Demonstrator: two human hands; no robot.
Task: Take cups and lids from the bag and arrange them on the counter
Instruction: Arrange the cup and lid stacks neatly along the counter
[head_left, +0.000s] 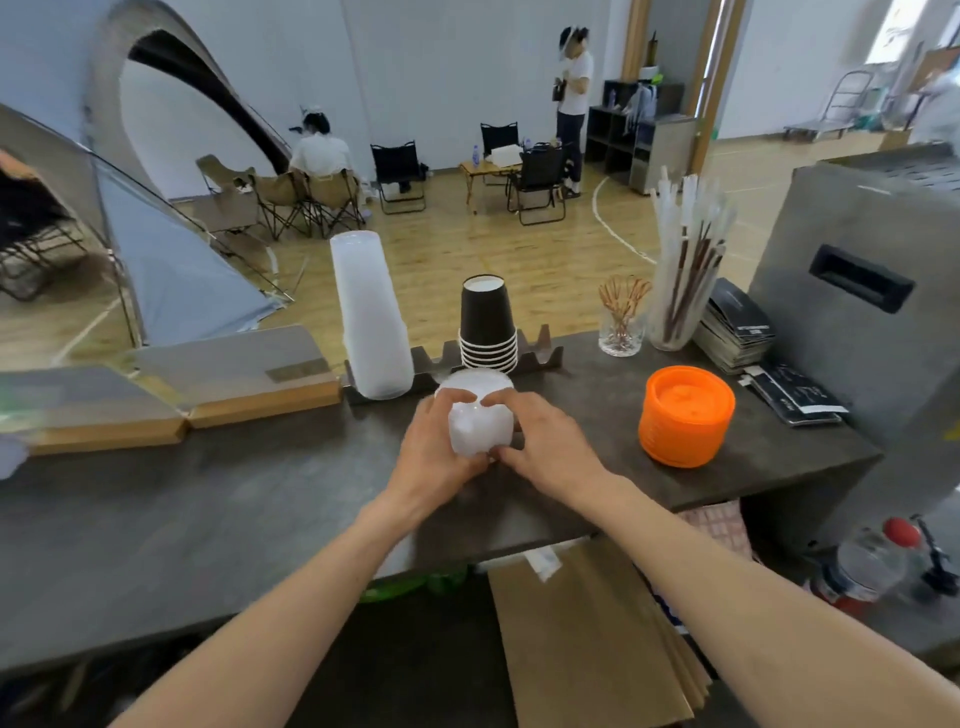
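Note:
A stack of white lids (475, 415) stands on the dark counter (208, 493), gripped from both sides by my left hand (434, 447) and my right hand (540, 441). Behind it a stack of black paper cups (487, 325) sits upside down in a notched holder (540, 353). A tall stack of translucent plastic cups (370, 317), also upside down, stands to the left of it. A stack of orange lids (684, 413) rests on the counter to the right. I cannot see the bag clearly.
A glass of stirrers (621, 322) and a jar of straws (680, 270) stand at the back right beside stacked black booklets (735, 327) and a grey machine (872, 291). Wooden boxes (234, 379) lie at the left. Brown cardboard (597, 639) leans under the counter.

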